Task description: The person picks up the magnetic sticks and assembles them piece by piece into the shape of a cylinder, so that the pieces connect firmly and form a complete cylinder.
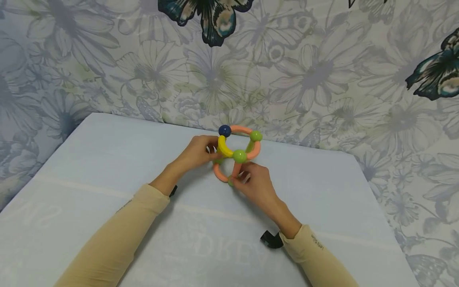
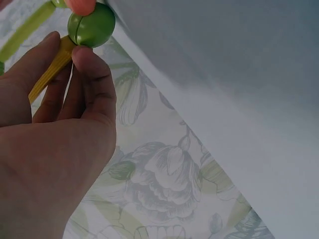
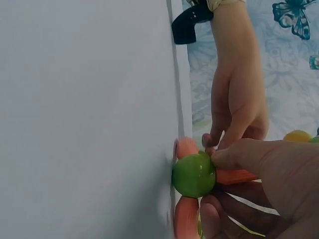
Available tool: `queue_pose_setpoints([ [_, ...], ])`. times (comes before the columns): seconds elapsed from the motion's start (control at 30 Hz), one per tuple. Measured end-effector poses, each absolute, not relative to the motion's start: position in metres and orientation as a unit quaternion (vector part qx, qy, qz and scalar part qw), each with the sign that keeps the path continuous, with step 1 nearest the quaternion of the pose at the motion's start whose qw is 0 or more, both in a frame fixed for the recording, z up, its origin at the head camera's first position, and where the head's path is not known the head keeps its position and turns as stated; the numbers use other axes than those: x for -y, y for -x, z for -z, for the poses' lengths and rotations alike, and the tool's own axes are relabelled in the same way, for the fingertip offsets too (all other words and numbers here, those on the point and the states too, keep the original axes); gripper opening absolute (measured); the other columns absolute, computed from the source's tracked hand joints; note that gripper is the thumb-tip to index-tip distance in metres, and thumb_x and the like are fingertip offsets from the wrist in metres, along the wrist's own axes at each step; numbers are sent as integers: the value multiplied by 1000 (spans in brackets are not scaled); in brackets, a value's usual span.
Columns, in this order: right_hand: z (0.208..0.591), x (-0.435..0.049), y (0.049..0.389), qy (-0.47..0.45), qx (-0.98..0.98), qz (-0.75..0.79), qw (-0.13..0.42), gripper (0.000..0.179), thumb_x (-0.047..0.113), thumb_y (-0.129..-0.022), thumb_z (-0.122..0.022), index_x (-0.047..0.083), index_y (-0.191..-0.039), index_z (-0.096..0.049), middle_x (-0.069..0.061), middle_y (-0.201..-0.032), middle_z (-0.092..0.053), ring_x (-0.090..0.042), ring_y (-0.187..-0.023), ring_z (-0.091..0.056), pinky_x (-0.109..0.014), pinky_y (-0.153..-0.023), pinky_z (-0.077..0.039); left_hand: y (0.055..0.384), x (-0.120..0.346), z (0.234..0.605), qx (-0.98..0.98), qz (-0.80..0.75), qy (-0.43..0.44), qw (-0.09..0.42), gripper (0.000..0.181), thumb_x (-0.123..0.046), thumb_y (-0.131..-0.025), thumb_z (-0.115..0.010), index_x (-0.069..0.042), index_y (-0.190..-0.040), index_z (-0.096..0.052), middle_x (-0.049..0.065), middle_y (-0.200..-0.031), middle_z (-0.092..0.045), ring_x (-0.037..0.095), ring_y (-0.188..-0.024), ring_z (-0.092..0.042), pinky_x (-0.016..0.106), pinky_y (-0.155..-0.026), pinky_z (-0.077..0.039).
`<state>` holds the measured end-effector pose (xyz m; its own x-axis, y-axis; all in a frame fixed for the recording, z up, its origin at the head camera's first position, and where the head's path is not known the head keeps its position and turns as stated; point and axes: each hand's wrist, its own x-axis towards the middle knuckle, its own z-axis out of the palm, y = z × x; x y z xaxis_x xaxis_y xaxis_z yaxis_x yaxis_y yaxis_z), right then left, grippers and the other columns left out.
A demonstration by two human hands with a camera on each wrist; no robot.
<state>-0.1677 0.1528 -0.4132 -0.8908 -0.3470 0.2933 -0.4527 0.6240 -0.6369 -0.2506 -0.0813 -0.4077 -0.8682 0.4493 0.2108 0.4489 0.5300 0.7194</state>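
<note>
A ball-and-rod building toy stands on the table, its upper ring made of curved orange rods (image 1: 241,128), a curved yellow rod (image 1: 224,147), a dark blue ball (image 1: 224,130) and green balls (image 1: 239,156). Below it are more orange rods (image 1: 219,173). My left hand (image 1: 195,153) is at the toy's left side; its wrist view shows thumb and fingers pinching a yellow rod (image 2: 59,62) just by a green ball (image 2: 91,26). With thumb and fingers, my right hand (image 1: 256,183) pinches an orange rod (image 3: 235,176) beside a low green ball (image 3: 193,175).
The white-covered table (image 1: 201,247) reaches back to a wall (image 1: 322,79) with printed flowers and butterflies. Black wrist mounts (image 1: 271,240) stick out below the sleeves. The toy stands near the table's far edge.
</note>
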Motion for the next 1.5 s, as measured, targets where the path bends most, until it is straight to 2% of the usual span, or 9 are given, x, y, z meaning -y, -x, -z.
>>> queue_pose_setpoints([
  [0.2,414,-162,175,-188,906,-371,74,11,11,-88,-83,16,-86,-74,1,-89,-74,-20,-86,-72,-26,-67,-59,250,83,407,-874,-420,-245,6,23,-10,-88,-86,-6,-108,-74,7,-89,-71,21,-79,-63,33,-71,-53],
  [0.47,417,-172,184,-182,895,-401,78,8,8,-88,-83,10,-92,-77,-5,-91,-77,-21,-89,-75,-26,-75,-62,251,82,408,-869,-428,-250,2,27,-5,-85,-87,-3,-109,-75,8,-91,-73,20,-79,-65,32,-73,-55],
  [0.67,418,-176,186,-183,893,-404,77,8,7,-88,-84,8,-93,-77,-9,-92,-77,-24,-89,-75,-28,-75,-63,251,83,409,-865,-432,-255,-2,32,-6,-82,-90,-3,-110,-76,8,-92,-74,18,-79,-66,31,-73,-56],
  [0.9,420,-179,189,-185,897,-392,90,10,9,-88,-84,6,-95,-78,-9,-90,-77,-24,-89,-75,-30,-76,-64,250,85,406,-861,-441,-252,9,25,-7,-82,-90,-6,-102,-76,7,-91,-74,20,-80,-67,33,-74,-57],
  [1.3,424,-182,194,-186,899,-384,101,8,9,-90,-82,5,-95,-76,-10,-94,-77,-24,-94,-75,-34,-80,-64,246,83,405,-863,-439,-251,25,27,-7,-82,-90,-6,-104,-74,7,-87,-71,20,-78,-63,32,-70,-53],
  [1.5,426,-184,197,-176,898,-392,99,10,9,-93,-80,5,-102,-76,-10,-102,-77,-26,-100,-74,-36,-81,-64,247,80,406,-856,-444,-263,29,26,-4,-83,-88,-5,-105,-73,9,-86,-69,21,-77,-62,33,-71,-53],
])
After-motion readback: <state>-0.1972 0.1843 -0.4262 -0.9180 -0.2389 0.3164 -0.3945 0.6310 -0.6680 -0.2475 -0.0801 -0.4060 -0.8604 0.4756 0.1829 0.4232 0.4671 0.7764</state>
